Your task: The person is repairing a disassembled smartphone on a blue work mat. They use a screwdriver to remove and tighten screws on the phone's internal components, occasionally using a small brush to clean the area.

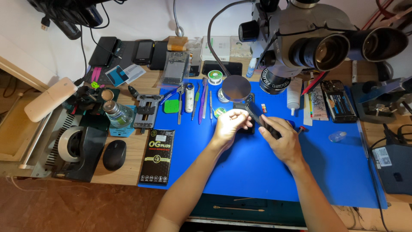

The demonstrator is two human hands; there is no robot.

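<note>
A dark phone (pixel 256 117) is held tilted over the blue work mat (pixel 334 172), under the microscope (pixel 300 38). My left hand (pixel 229 124), brightly lit by the lamp, grips its left edge. Its right end sits in the grip of my right hand (pixel 281 137). A row of hand tools (pixel 195 101) lies on the mat just left of my left hand, with a green pad (pixel 171 105) beside them.
On the wooden desk at left stand a tape dispenser (pixel 79 148), a black mouse (pixel 114 154), a black flat package (pixel 157 155), a small bottle (pixel 118 112) and a metal holder (pixel 146 111). Opened phones (pixel 339 101) lie at right, a white bottle (pixel 294 94) near them.
</note>
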